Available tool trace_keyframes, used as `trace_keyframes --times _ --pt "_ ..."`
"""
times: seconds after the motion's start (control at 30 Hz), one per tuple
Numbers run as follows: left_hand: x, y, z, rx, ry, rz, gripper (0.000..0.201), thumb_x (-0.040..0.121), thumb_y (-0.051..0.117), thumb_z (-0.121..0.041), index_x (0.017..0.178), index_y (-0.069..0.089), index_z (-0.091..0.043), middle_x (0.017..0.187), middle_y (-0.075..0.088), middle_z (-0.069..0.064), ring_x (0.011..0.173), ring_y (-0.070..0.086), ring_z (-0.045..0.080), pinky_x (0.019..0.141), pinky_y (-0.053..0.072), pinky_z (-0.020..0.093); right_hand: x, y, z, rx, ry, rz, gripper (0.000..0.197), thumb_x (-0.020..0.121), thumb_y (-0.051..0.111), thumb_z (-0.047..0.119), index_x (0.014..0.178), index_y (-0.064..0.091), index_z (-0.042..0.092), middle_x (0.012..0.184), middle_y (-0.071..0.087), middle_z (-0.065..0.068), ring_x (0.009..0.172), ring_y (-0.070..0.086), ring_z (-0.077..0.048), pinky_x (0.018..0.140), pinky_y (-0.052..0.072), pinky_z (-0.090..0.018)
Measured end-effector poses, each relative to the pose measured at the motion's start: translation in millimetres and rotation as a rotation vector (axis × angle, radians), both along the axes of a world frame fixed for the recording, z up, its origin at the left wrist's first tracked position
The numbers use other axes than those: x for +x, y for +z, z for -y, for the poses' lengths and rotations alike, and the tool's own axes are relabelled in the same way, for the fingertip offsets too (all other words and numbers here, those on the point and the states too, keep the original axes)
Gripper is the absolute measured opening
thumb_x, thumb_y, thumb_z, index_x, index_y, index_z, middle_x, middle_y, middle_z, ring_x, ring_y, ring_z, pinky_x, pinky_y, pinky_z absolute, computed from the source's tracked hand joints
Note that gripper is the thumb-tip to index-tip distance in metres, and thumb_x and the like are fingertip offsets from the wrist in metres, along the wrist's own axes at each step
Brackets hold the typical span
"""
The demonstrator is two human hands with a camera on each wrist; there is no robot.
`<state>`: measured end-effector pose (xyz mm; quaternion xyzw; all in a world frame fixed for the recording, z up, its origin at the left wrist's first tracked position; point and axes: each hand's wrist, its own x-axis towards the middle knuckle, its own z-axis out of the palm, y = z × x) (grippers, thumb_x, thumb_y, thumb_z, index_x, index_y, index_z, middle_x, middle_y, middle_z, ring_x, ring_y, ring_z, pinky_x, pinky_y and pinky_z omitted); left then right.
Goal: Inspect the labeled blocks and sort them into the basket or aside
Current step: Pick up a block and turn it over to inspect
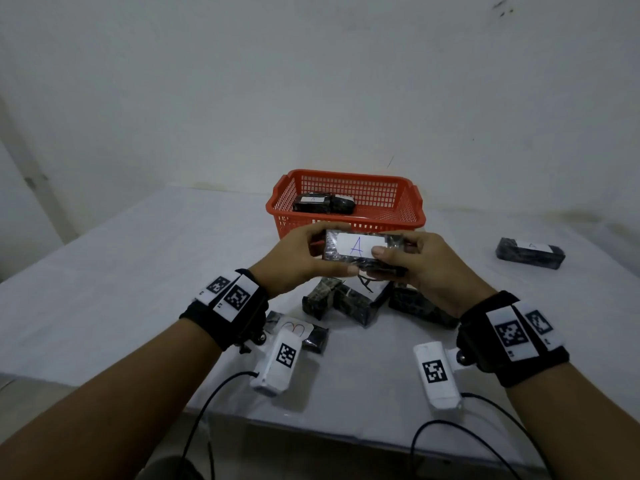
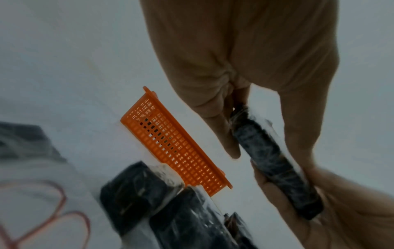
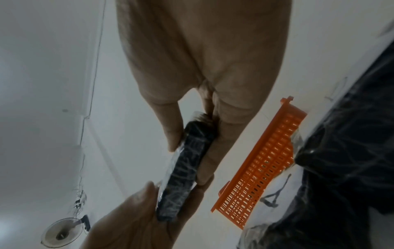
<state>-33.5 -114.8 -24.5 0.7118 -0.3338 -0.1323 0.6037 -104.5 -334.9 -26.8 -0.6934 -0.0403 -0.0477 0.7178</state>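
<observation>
Both hands hold one dark wrapped block [image 1: 360, 249] above the table, its white label marked "A" facing up. My left hand [image 1: 304, 258] grips its left end, my right hand [image 1: 412, 261] pinches its right end, thumb on the label. The left wrist view shows the same block [image 2: 275, 161] edge-on between the fingers, as does the right wrist view of the block [image 3: 187, 170]. The orange basket [image 1: 408, 216] stands just behind it with dark blocks [image 1: 323, 203] inside. Under the hands lies a pile of blocks [image 1: 349, 303], and a block marked "B" [image 1: 298, 330] lies near my left wrist.
One labeled block [image 1: 530, 252] lies apart at the right of the white table [image 1: 121, 271]. A wall rises right behind the basket. Cables hang from the wrist cameras over the table's near edge [image 1: 311, 427].
</observation>
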Motion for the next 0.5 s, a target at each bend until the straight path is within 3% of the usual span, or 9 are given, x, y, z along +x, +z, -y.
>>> trace_keyframes --times 0.13,0.27,0.37,0.5 --pt "-1.5 -7.4 4.2 -0.107 0.010 -0.128 0.031 0.095 0.068 -0.008 0.124 0.065 0.002 0.118 0.074 0.016 0.106 0.074 0.031 0.089 0.062 0.037 -1.9 1.3 2.6 0.012 -0.041 -0.026 0.034 0.086 0.075 0.002 0.119 0.069 -0.003 0.114 0.076 -0.020 0.098 0.077 -0.034 0.082 0.065 -0.038" --pt "-4.5 -8.0 5.7 -0.099 0.026 -0.094 0.032 0.093 0.071 -0.005 0.124 0.067 0.000 0.115 0.076 0.013 0.104 0.075 0.028 0.087 0.062 0.037 -2.6 0.8 1.1 -0.030 -0.088 -0.023 0.031 0.084 0.079 0.016 0.110 0.074 0.000 0.111 0.076 -0.019 0.095 0.078 -0.034 0.080 0.066 -0.041" --pt "-6.4 -7.5 6.0 -0.089 0.024 -0.102 0.030 0.094 0.069 -0.010 0.123 0.068 -0.002 0.115 0.076 0.011 0.105 0.075 0.026 0.089 0.061 0.034 -4.4 1.3 1.0 -0.043 -0.114 0.001 0.026 0.088 0.078 0.014 0.110 0.075 0.000 0.108 0.077 -0.019 0.093 0.078 -0.035 0.078 0.066 -0.042" --pt "-6.2 -6.0 3.2 -0.111 0.052 -0.080 0.028 0.095 0.068 -0.009 0.122 0.069 -0.002 0.112 0.077 0.011 0.101 0.076 0.025 0.084 0.061 0.029 -5.6 -1.0 0.4 -0.044 -0.096 0.001 0.035 0.080 0.084 0.010 0.114 0.074 0.004 0.109 0.078 -0.014 0.097 0.078 -0.032 0.085 0.065 -0.042"
